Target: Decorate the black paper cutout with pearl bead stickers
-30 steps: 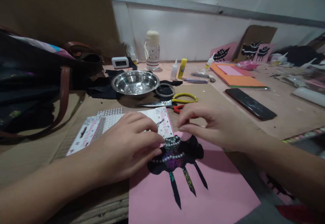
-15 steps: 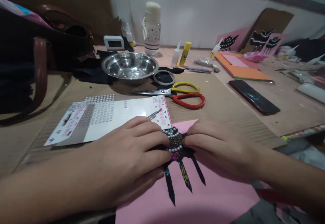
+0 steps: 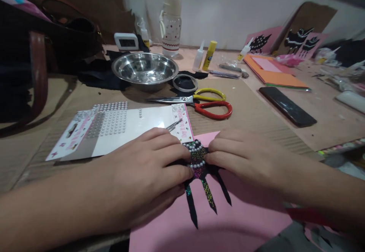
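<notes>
A black cutout [image 3: 199, 173] with glitter patches, rows of pearl beads and pointed strips lies on a pink sheet [image 3: 236, 225]. The fingers of my left hand [image 3: 154, 164] are closed on the cutout's left side, covering part of it. On the opposite side my right hand [image 3: 242, 157] pinches its right edge with thumb and fingers close together. Just beyond my left hand lies a pack of adhesive pearls [image 3: 137, 130]. Tweezers [image 3: 174, 124] rest on that pack, partly behind my fingers. Scissors [image 3: 211, 105] with one yellow and one red handle lie farther back.
Behind the scissors stand a steel bowl [image 3: 145, 69], a small round dish [image 3: 185, 83], a bottle [image 3: 171, 27], a glue stick [image 3: 209, 56] and a white glue bottle [image 3: 199, 58]. A phone [image 3: 288, 106] and coloured sheets [image 3: 279, 73] are at right, a bag [image 3: 38, 65] at left.
The view has shifted slightly, so the background sits a little higher. Both hands stay on the cutout, with hardly any visible finger movement.
</notes>
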A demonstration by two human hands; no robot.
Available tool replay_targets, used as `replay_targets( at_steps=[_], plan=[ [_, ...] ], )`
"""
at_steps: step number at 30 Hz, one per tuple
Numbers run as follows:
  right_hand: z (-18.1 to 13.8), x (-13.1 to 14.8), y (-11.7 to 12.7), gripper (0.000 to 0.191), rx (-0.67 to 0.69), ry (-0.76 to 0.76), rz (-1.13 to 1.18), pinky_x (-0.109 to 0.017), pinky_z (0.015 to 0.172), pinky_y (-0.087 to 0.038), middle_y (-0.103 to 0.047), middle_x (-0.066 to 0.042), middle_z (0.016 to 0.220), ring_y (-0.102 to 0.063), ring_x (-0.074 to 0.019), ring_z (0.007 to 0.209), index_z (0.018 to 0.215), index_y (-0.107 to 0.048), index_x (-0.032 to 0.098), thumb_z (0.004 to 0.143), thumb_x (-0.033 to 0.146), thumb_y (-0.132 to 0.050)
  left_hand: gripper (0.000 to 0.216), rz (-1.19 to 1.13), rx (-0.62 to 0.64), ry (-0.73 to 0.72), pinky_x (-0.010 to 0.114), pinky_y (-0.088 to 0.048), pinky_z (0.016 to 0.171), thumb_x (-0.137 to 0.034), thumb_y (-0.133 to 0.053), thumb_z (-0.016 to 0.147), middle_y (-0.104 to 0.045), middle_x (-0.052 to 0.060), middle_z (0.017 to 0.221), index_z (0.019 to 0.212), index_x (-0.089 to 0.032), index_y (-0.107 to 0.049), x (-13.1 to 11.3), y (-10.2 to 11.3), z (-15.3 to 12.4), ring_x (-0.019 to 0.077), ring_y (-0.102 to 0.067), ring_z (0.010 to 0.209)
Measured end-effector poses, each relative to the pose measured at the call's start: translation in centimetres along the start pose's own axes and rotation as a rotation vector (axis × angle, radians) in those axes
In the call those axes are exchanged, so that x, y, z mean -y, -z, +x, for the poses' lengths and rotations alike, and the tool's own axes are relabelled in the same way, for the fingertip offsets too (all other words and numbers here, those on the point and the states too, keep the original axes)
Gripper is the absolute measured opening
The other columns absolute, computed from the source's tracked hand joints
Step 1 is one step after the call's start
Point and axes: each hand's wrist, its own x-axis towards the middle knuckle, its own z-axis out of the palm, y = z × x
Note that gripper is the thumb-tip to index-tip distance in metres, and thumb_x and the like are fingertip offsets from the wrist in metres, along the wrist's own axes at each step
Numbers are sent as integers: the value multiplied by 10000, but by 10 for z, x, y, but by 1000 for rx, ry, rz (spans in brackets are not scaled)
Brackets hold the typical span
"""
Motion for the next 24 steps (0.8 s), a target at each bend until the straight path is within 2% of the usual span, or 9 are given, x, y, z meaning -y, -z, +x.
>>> replay_targets(
  at_steps=[3, 7, 11, 16, 24],
  plan=[
    [0, -3, 1, 341, 44, -44, 36, -330, 722, -497, -697, -91, 895, -606, -200, 813, 993, -700, 138, 1016, 121, -361, 197, 3, -12, -9, 393, -459, 915, -227, -519, 969, -728, 57, 1063, 1036, -223, -704, 0, 0, 0, 223, -642, 979],
    [-3, -4, 1, 318, 35, -70, 74, -306, 731, -505, -703, -76, 936, -628, -185, 838, 997, -694, 143, 1029, 143, -378, 185, -4, -13, -11, 393, -459, 929, -230, -526, 967, -725, 62, 1070, 1028, -228, -701, 0, 0, -1, 226, -640, 998],
    [-9, -1, 2, 336, -27, -90, 78, -311, 772, -551, -735, -101, 986, -672, -181, 882, 1054, -704, 131, 1033, 139, -369, 171, -50, -41, -2, 379, -470, 924, -211, -560, 945, -726, 60, 1039, 1017, -248, -710, 1, 0, -1, 218, -649, 970],
    [-20, 1, -7, 182, -138, -106, 88, -306, 765, -546, -723, -97, 976, -663, -175, 880, 1060, -696, 168, 965, 131, -545, 153, -63, -39, 7, 375, -466, 912, -216, -578, 933, -724, 59, 1010, 1003, -240, -712, 1, 0, 0, 215, -651, 941],
    [-24, 1, -15, 165, -158, -107, 108, -294, 736, -497, -671, -84, 966, -606, -161, 850, 1052, -675, 168, 944, 107, -565, 170, -22, -10, -6, 387, -436, 894, -223, -526, 966, -720, 49, 1038, 993, -214, -694, 1, -1, -1, 212, -636, 942]
  ],
)
